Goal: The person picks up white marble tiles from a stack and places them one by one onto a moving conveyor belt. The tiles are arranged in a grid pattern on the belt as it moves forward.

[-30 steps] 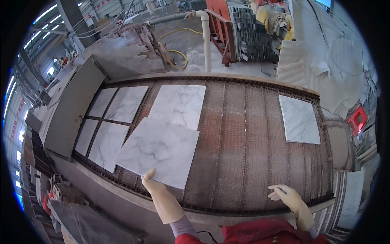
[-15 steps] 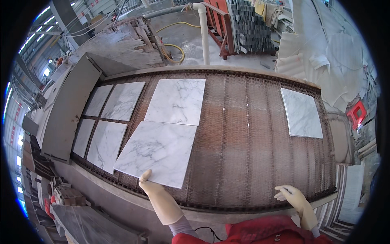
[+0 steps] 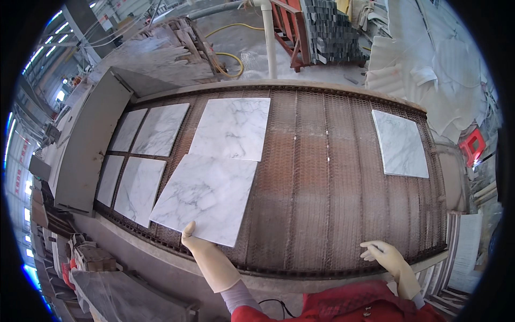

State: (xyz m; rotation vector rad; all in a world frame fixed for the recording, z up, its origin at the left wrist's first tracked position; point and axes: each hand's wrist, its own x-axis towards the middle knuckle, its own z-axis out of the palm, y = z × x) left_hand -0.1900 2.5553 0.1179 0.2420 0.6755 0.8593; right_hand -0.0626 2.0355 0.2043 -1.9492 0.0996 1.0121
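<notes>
A white marble slab with grey veins [image 3: 209, 196] lies near the front edge of the mesh-topped bed [image 3: 322, 214]. My left hand [image 3: 194, 240], in a cream rubber glove, grips its near edge with the thumb on top; the other fingers are hidden beneath. The slab's far edge meets a second marble slab [image 3: 230, 129]. My right hand [image 3: 383, 255], gloved alike, hovers over the bed's near right part, its fingers loosely stretched and apart, nothing plainly held. Farther off, at the bed's right end, rests another marble slab [image 3: 401, 144].
Smaller marble slabs [image 3: 139, 182] lie in two rows at the bed's left end, beside an upright metal panel [image 3: 88, 147]. Beyond the far rim stand a white pipe [image 3: 270, 48], a yellow hose [image 3: 236, 64] and stacked grey strips [image 3: 330, 37]. A red stool [image 3: 472, 146] is at the right.
The view has shifted slightly, so the bed's far side sits higher. My left hand keeps its grip on the near slab, and my right hand has hardly moved.
</notes>
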